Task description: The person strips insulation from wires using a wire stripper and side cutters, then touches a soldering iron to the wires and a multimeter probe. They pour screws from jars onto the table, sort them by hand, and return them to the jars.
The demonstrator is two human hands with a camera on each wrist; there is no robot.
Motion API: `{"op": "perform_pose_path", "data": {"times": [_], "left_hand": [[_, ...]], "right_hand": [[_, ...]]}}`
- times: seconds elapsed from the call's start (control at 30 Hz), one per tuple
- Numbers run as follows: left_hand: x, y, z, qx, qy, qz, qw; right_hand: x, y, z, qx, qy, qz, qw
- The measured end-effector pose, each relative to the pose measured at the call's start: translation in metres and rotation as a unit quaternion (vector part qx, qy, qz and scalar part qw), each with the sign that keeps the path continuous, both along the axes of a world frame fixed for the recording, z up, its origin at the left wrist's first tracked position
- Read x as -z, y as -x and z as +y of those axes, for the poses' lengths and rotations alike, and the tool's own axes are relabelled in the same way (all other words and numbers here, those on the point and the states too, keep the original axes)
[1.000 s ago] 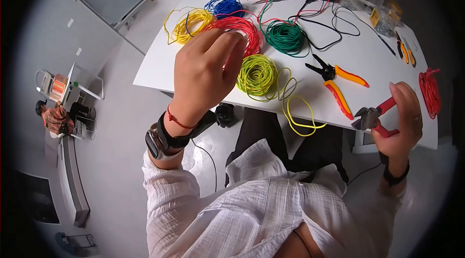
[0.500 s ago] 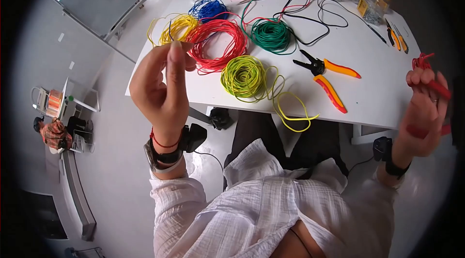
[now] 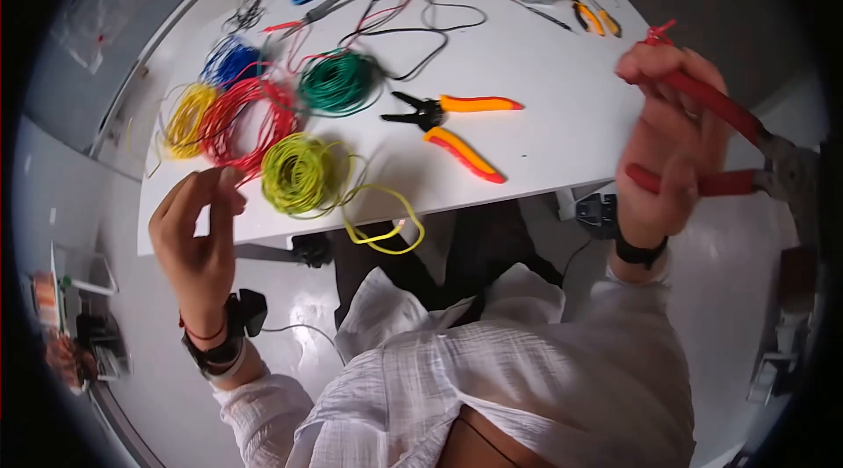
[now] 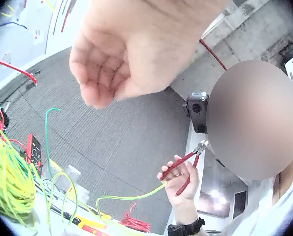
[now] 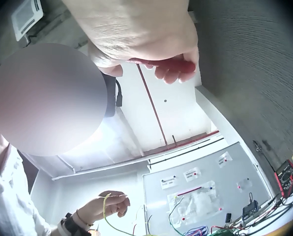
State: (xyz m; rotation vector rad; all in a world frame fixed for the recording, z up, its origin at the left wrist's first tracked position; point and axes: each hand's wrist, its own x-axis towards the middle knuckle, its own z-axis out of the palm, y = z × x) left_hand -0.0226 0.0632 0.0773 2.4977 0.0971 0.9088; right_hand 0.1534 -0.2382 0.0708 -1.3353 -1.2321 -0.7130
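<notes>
The white table (image 3: 562,130) carries the wire stripper (image 3: 428,114), which lies spread near its middle. Right of the stripper, the person's right hand (image 3: 672,147) grips red-handled cutters (image 3: 720,108), their handles well apart and their head pointing away from the stripper; left of it and nearer the body, the left hand (image 3: 195,226) is raised with fingers bent and tips close together, and whether a thin wire is pinched there I cannot tell. Also left of the stripper are the red coil (image 3: 283,112), the green coil (image 3: 336,83) and, slightly nearer the body, the yellow-green coil (image 3: 297,174). The smallest piece is that coil's loose loop (image 3: 421,224), below the stripper and past the table's near edge. I judge that loop the likeliest trouble: a sleeve or arm catching it could drag its coil off. The crowded coils might also tangle if one strand were pulled sharply, and the spread cutters could slip if the grip slackened. The near edge passes just below the stripper's lower handle, leaving little margin there; right of the stripper, bare tabletop runs towards the right edge, giving the roomiest path, while leftward movement would meet coils.
</notes>
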Motion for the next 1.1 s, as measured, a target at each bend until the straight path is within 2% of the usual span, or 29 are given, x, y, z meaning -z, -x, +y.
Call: {"op": "perform_pose_path", "data": {"times": [0.13, 0.2, 0.23, 0.4, 0.47, 0.57, 0.73, 0.87, 0.9, 1.1], "left_hand": [[0.008, -0.004, 0.003, 0.021, 0.021, -0.025, 0.999], [0.012, -0.004, 0.003, 0.001, 0.079, -0.09, 0.993], [0.013, -0.002, 0.006, 0.014, 0.09, -0.084, 0.992], [0.02, -0.005, 0.0, 0.012, 0.091, -0.117, 0.989], [0.022, -0.006, -0.001, 0.008, 0.077, -0.122, 0.989], [0.019, -0.007, -0.004, -0.003, 0.0, -0.123, 0.992], [0.014, -0.008, 0.0, 0.02, -0.076, -0.122, 0.989], [0.019, -0.009, -0.003, 0.017, -0.079, -0.106, 0.991], [0.022, -0.01, -0.002, 0.031, -0.074, -0.106, 0.991], [0.027, -0.006, -0.002, 0.068, -0.08, -0.086, 0.991]], "right_hand": [[-0.001, -0.003, -0.004, 0.018, -0.004, 0.015, 1.0], [-0.002, -0.004, -0.006, 0.005, 0.005, 0.01, 1.0], [-0.004, -0.004, -0.001, -0.053, -0.032, 0.012, 0.998], [-0.003, -0.004, 0.002, -0.045, -0.041, 0.025, 0.998], [-0.002, -0.002, 0.005, -0.052, -0.051, 0.037, 0.997], [-0.001, 0.002, 0.008, -0.025, -0.037, 0.053, 0.998], [0.003, 0.003, -0.001, 0.021, 0.052, 0.067, 0.996], [0.014, -0.005, -0.011, 0.015, 0.103, 0.115, 0.988], [0.013, -0.006, -0.011, -0.012, 0.107, 0.122, 0.987], [0.02, 0.006, -0.006, -0.006, 0.147, 0.203, 0.968]]}}
